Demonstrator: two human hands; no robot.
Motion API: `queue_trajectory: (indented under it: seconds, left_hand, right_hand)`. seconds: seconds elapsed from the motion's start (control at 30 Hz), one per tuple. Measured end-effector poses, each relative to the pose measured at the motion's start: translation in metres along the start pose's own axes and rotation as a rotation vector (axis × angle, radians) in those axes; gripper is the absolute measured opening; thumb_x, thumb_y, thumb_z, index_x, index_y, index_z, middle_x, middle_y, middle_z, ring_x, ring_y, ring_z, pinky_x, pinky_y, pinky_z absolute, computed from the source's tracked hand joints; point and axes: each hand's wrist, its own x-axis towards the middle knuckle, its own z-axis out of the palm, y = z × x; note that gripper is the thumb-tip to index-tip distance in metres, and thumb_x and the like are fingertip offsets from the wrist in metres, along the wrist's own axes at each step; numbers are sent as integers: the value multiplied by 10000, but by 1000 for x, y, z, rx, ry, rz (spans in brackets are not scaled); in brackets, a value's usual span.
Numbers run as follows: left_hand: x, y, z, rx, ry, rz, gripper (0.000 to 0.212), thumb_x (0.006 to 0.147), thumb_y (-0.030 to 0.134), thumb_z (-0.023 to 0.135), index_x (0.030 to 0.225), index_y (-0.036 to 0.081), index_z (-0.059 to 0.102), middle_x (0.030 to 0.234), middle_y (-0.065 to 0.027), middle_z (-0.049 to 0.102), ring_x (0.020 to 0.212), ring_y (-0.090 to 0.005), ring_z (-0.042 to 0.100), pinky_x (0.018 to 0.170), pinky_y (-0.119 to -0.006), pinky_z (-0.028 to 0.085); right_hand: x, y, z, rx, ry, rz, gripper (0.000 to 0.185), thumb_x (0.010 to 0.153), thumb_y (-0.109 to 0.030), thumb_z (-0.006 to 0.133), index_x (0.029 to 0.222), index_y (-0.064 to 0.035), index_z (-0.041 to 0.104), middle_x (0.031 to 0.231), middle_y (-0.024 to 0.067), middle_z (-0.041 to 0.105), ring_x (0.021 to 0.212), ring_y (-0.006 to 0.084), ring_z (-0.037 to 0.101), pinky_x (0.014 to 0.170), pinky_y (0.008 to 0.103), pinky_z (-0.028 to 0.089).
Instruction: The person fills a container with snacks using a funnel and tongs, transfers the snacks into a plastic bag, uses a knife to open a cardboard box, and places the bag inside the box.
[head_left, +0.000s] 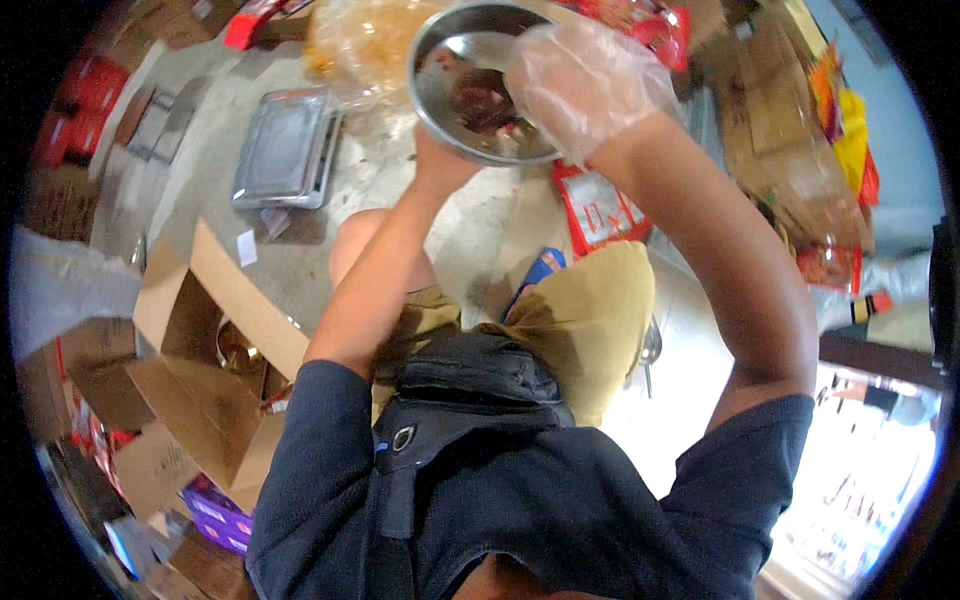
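Note:
A round stainless steel bowl (517, 154) is tilted towards me near the top of the view. Dark reddish-brown food (484, 101) and some small pale bits lie in its bottom. My left hand (444, 161) grips the bowl from below at the near left; its fingers are mostly hidden behind the wall. A loose clear plastic glove covers my right hand (589, 86), which is over the bowl's right rim. The glove and motion blur hide what those fingers do. Beyond the bowl's left side lies a clear plastic bag (364, 49) with yellow-orange contents.
A flat-topped scale (285, 148) stands on the concrete floor to the left. Nearer me is an open cardboard box (199, 405) with a shiny metal object inside. Red packets (600, 214) lie past my right knee; cardboard (787, 150) stands along the right. A metal ladle (651, 345) is beside my right thigh.

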Motion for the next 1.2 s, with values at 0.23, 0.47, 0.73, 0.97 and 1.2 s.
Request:
queue_trajectory:
  seconds: [0.23, 0.47, 0.73, 0.97, 1.2]
  left_hand:
    - [2, -33, 92, -62, -116, -123, 544, 582, 127, 815, 1068, 17, 598, 1021, -105, 649, 942, -186, 612, 832, -314, 476]
    - [-39, -88, 137, -381, -260, -368, 366, 686, 110, 745, 1018, 9, 629, 979, -97, 667, 880, -184, 628, 813, -320, 484]
    - [-81, -198, 159, -159, -98, -260, 427, 660, 43, 777, 1045, -45, 613, 1085, -118, 639, 976, -200, 606, 868, -361, 471]
    - [-127, -240, 108, -166, -378, -394, 573, 853, 221, 617, 1329, 3, 384, 1359, -170, 431, 1209, -375, 441, 1008, -521, 387]
    - [-116, -214, 93, -444, -308, -568, 669, 667, -25, 779, 1254, -30, 459, 1216, -127, 554, 1068, -219, 557, 933, -331, 442]
  right_hand:
    - [-30, 56, -50, 7, -377, 410, 194, 799, -136, 542, 766, -3, 680, 717, 135, 645, 691, 258, 656, 628, 354, 536]
    - [-184, 110, -38, -30, 243, 273, 189, 757, -178, 629, 898, -52, 634, 810, 101, 607, 793, 248, 614, 659, 377, 521]
    - [-424, -11, 149, 187, -501, 1419, 457, 815, -519, 586, 1002, -103, 573, 848, 135, 649, 763, 289, 640, 639, 406, 518]
    - [-506, -196, 259, 790, -464, 1996, 457, 698, -385, 741, 952, -20, 636, 795, 174, 654, 773, 322, 642, 719, 406, 504]
    - [-528, -228, 286, 911, -538, 2320, 451, 708, -347, 728, 1008, -21, 643, 957, 179, 659, 892, 307, 631, 761, 384, 498]
